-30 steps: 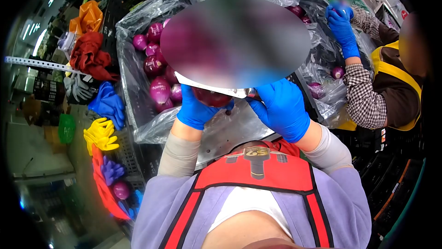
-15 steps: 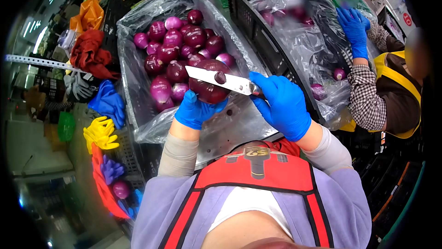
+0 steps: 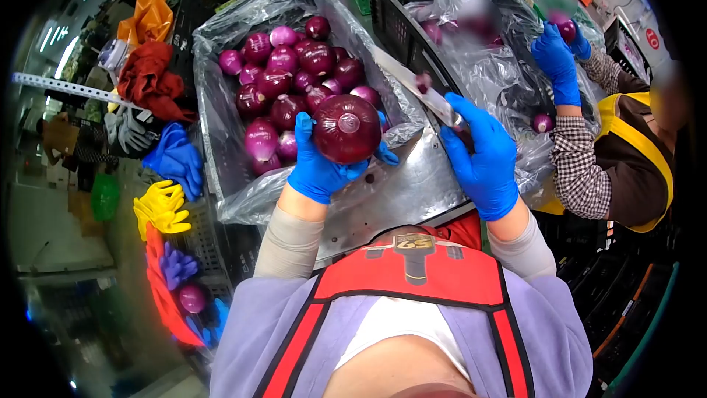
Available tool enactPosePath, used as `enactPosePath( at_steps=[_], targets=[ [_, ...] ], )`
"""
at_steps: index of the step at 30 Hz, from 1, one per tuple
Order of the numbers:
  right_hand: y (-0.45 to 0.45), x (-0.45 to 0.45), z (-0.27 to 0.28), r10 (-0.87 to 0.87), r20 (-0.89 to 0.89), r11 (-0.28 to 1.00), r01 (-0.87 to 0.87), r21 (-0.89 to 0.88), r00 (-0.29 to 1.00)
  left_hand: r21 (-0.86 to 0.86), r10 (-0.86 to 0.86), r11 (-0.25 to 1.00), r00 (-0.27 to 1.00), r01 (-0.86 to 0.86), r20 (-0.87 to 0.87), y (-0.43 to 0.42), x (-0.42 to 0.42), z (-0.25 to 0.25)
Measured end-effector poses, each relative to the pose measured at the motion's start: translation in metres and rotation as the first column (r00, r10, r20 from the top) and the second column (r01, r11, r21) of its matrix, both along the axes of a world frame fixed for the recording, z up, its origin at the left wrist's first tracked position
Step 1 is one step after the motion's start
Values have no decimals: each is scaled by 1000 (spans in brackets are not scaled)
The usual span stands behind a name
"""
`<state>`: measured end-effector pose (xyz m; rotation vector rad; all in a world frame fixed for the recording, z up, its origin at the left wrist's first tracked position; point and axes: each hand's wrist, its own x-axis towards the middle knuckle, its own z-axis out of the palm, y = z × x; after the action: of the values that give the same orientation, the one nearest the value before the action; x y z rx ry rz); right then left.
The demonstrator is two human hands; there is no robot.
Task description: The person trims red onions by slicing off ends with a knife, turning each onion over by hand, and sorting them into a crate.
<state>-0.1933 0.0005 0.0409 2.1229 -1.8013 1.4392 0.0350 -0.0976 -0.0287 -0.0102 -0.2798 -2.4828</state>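
Note:
My left hand (image 3: 322, 170), in a blue glove, holds a large peeled red onion (image 3: 347, 129) from below and the sides. A pale round cut end on the onion faces up. In my right hand (image 3: 482, 159), also blue-gloved, is a knife (image 3: 409, 81), its blade pointing up and left, away from the onion. A small dark trimmed piece (image 3: 423, 83) clings to the blade. Just beyond my left hand lie many peeled red onions (image 3: 274, 83) in a crate lined with clear plastic (image 3: 221, 159).
A metal work surface (image 3: 390, 203) lies below my hands. To the right stands a black crate (image 3: 412, 37) with plastic lining. A co-worker's gloved hands (image 3: 557, 63) hold an onion there. Gloves (image 3: 160, 209) and cloths hang along the left side, beside a loose onion (image 3: 192, 298).
The knife has moved off the onion to the right, carrying the trimmed piece. The onion's cut end now shows. The co-worker's hands now hold up an onion.

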Motion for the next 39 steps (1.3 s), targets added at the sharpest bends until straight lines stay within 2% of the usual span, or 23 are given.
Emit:
enactPosePath(
  at_steps=[2, 3, 4, 6, 8, 10, 11, 12, 14, 16, 18, 20, 23, 24, 26, 28, 29, 30, 33, 34, 35, 38, 39],
  targets=[
    [16, -8, -18, -1, 154, 992, -18, 123, 988, -7, -1, 1000, 1000, 1, -26, -2, 2, 2],
    [26, -9, -31, 1, 425, 975, -94, 199, 905, -132, 4, 991, 1000, -3, 2, -4, 3, 4],
    [38, -11, -44, 5, 421, 976, -97, 197, 907, -253, 13, 967, 999, -4, 32, -5, 5, 5],
    [63, -16, -70, -101, 575, 914, -153, 377, 812, -236, 114, 969, 984, -79, 139, -5, 13, 0],
    [84, -14, -102, -56, 454, 891, -160, 424, 889, -228, 208, 962, 947, -152, 245, -5, 23, 4],
    [100, -22, -129, 42, 112, 857, -93, 506, 993, -342, 351, 911, 868, -230, 351, -8, 35, 29],
    [102, -26, -141, 88, -51, 866, -51, 497, 995, -553, 398, 810, 877, -198, 270, -23, 39, 44],
    [101, -31, -151, 91, -54, 872, -54, 486, 994, -612, 572, 744, 729, -268, 375, -25, 46, 55],
    [99, -36, -171, 189, -326, 811, 40, 584, 926, -726, 715, 625, 585, -288, 384, -47, 58, 69],
    [91, -35, -182, 194, -322, 838, 15, 546, 927, -846, 832, 472, 443, -248, 334, -87, 70, 64],
    [77, -28, -183, 172, -341, 886, 6, 463, 924, -898, 919, 380, 205, -221, 338, -127, 78, 52],
    [70, -21, -173, 177, -353, 879, 14, 477, 919, -894, 920, 389, 137, -220, 367, -183, 92, 29],
    [65, -17, -118, 366, 41, 750, -320, 579, 930, -836, 858, 512, 153, -198, 490, -231, 87, 17],
    [62, -17, -86, 360, 43, 739, -313, 597, 932, -814, 835, 549, 166, -188, 524, -238, 80, 17],
    [46, -23, -27, 526, 209, 671, -553, 494, 824, -830, 844, 537, 113, -152, 525, -255, 64, 13],
    [25, -45, 7, 526, 152, 707, -529, 469, 837, -860, 858, 506, 60, 72, 510, -268, 44, 10],
    [13, -55, 22, 467, 129, 718, -460, 523, 875, -860, 856, 498, 97, 110, 508, -312, 49, -29],
    [4, -66, 17, 368, 117, 808, -379, 451, 922, -853, 813, 509, 261, 116, 521, -314, 40, -28],
    [-33, -100, 17, 136, -172, 871, -35, 490, 976, -820, 785, 549, 238, 159, 572, -337, 18, -50],
    [-48, -115, 1, 126, -211, 910, -28, 414, 969, -829, 800, 544, 216, 131, 559, -351, 17, -68],
    [-61, -127, -10, 93, -239, 903, 19, 428, 967, -854, 867, 496, -33, 159, 497, -371, 16, -97],
    [-98, -152, -36, 36, -422, 848, 195, 492, 906, -725, 719, 610, 161, 318, 676, -345, 1, -69],
    [-117, -158, -41, -20, -491, 820, 295, 490, 871, -738, 751, 590, 111, 328, 650, -347, 0, -78]
  ],
)
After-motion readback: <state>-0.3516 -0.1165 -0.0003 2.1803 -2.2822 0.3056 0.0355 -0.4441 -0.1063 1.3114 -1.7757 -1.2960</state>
